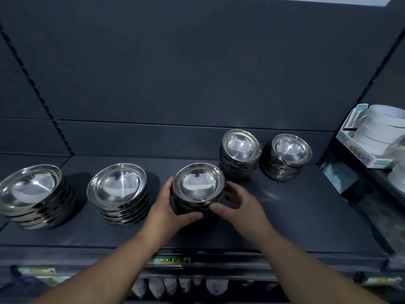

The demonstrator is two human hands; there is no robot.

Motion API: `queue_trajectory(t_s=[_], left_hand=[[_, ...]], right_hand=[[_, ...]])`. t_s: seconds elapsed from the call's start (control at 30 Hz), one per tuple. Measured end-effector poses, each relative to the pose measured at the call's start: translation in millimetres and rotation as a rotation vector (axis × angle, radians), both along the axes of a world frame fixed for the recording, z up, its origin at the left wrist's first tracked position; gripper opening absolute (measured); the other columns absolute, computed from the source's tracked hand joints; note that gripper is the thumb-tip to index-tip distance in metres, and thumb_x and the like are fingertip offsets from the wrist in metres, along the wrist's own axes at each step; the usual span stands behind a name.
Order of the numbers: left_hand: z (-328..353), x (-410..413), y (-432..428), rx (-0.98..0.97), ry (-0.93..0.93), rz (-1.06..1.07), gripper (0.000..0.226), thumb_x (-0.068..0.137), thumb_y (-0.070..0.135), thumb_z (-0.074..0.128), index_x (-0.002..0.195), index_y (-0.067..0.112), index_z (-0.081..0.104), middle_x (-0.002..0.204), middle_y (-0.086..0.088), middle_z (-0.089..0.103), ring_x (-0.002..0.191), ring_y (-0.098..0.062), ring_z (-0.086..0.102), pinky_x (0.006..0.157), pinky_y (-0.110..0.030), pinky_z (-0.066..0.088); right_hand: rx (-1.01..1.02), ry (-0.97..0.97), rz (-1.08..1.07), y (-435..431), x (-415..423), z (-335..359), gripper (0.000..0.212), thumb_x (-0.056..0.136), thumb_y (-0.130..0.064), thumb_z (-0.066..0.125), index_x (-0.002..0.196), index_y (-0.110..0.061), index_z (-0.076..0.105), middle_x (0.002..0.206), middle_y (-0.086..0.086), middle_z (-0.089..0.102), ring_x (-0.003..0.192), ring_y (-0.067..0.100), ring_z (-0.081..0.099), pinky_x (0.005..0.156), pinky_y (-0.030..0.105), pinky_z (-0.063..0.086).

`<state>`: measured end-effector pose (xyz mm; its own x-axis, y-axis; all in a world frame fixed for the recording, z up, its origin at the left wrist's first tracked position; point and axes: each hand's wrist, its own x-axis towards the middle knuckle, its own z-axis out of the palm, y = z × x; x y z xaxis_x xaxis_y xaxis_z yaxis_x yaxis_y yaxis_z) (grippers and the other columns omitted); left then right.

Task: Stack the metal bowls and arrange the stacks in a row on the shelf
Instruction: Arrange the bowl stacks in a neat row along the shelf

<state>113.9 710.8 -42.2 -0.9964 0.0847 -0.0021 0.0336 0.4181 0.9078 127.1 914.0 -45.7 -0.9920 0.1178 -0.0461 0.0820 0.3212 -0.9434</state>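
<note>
Several stacks of shiny metal bowls stand on the dark shelf point(295, 205). The middle stack point(198, 183) is held from both sides: my left hand point(173, 210) wraps its left and front, my right hand point(240, 204) cups its right side. Two wider stacks stand to the left, one at the far left point(32, 191) and one beside it point(118, 187). Two smaller stacks stand further back on the right, one point(241, 149) close behind the held stack and one point(288, 152) to its right.
A carton of white tape rolls point(377, 132) sits on the neighbouring shelf at the right. A dark back panel rises behind the bowls. A price label point(171, 261) is on the shelf's front rail, with white items hanging below.
</note>
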Motion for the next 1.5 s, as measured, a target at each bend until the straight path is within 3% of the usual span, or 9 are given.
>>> queue_trajectory(t_s=[0.13,0.27,0.47,0.77,0.87,0.97,1.13,1.4,1.5], left_hand=[[4.6,-1.3,3.7,0.010,0.013,-0.001,0.120,0.057,0.028,0.092,0.152,0.028,0.018,0.127,0.019,0.044,0.120,0.002,0.040,0.100,-0.015,0.030],[2.4,-2.6,5.1,0.021,0.034,-0.009,0.111,0.057,0.024,0.092,0.148,0.029,0.028,0.128,0.017,0.052,0.120,-0.001,0.047,0.098,-0.014,0.034],[-2.2,-5.2,2.3,0.033,0.037,-0.010,0.110,0.055,0.027,0.093,0.146,0.029,0.031,0.129,0.014,0.055,0.121,-0.004,0.050,0.102,-0.019,0.038],[-6.2,-7.4,-1.1,0.028,0.029,-0.014,0.105,0.056,0.026,0.093,0.143,0.032,0.035,0.122,0.016,0.057,0.117,-0.001,0.051,0.088,-0.001,0.035],[-8.9,-5.8,-4.6,0.019,0.001,-0.017,0.109,0.057,0.027,0.092,0.147,0.026,0.031,0.132,0.011,0.054,0.124,-0.004,0.048,0.101,-0.013,0.034],[-15.0,-2.4,-7.7,0.033,-0.045,-0.022,0.113,0.060,0.027,0.091,0.151,0.022,0.025,0.144,0.004,0.048,0.130,-0.008,0.044,0.104,-0.016,0.032],[-19.8,-0.7,-5.4,0.025,-0.038,-0.036,0.092,0.068,0.021,0.086,0.145,0.024,0.035,0.127,0.011,0.056,0.118,-0.002,0.051,0.079,0.009,0.033],[-19.0,-4.2,-7.4,-0.044,-0.007,-0.039,0.080,0.071,0.024,0.084,0.140,0.022,0.042,0.119,0.014,0.060,0.114,-0.003,0.054,0.080,0.007,0.032],[-18.4,-5.6,-10.2,-0.092,-0.002,-0.055,0.090,0.070,0.035,0.084,0.146,0.024,0.036,0.138,0.007,0.053,0.128,-0.009,0.047,0.099,-0.013,0.035]], right_hand=[[-0.039,-0.038,-0.147,-4.0,-12.0,17.8,0.056,0.076,-0.055,0.073,0.123,-0.028,0.061,0.101,-0.006,0.069,0.097,0.006,0.064,0.093,0.029,0.051],[-0.013,-0.064,-0.140,-10.2,-22.0,21.9,0.028,0.080,-0.031,0.071,0.107,-0.023,0.073,0.078,-0.001,0.071,0.067,0.010,0.062,0.067,0.029,0.050],[-0.040,-0.059,-0.182,-14.1,-25.9,17.6,0.047,0.061,-0.045,0.061,0.102,-0.027,0.074,0.066,-0.001,0.069,0.053,0.010,0.055,0.061,0.032,0.048],[0.026,-0.009,-0.170,-9.9,-22.8,12.9,0.025,0.081,-0.040,0.070,0.103,-0.027,0.068,0.067,-0.001,0.068,0.059,0.012,0.061,0.062,0.027,0.048],[0.031,0.001,-0.244,-3.0,-20.6,6.4,0.025,0.087,-0.046,0.064,0.106,-0.030,0.067,0.083,-0.005,0.072,0.080,0.012,0.068,0.079,0.037,0.056],[-0.092,-0.078,-0.266,2.4,-13.2,-6.2,0.023,0.094,-0.034,0.058,0.114,-0.026,0.068,0.096,-0.004,0.073,0.090,0.017,0.070,0.087,0.046,0.058],[-0.265,-0.209,-0.124,-8.0,-0.5,-15.9,0.025,0.100,-0.029,0.053,0.123,-0.034,0.061,0.109,-0.003,0.073,0.102,0.018,0.070,0.087,0.038,0.058],[-0.326,-0.173,-0.107,-17.7,5.7,-18.6,0.026,0.100,-0.026,0.053,0.124,-0.034,0.058,0.105,0.000,0.075,0.097,0.017,0.072,0.084,0.031,0.058],[-0.318,-0.173,-0.124,-18.3,6.0,-19.9,0.024,0.099,-0.025,0.055,0.121,-0.033,0.060,0.105,0.001,0.074,0.098,0.020,0.071,0.081,0.031,0.059]])
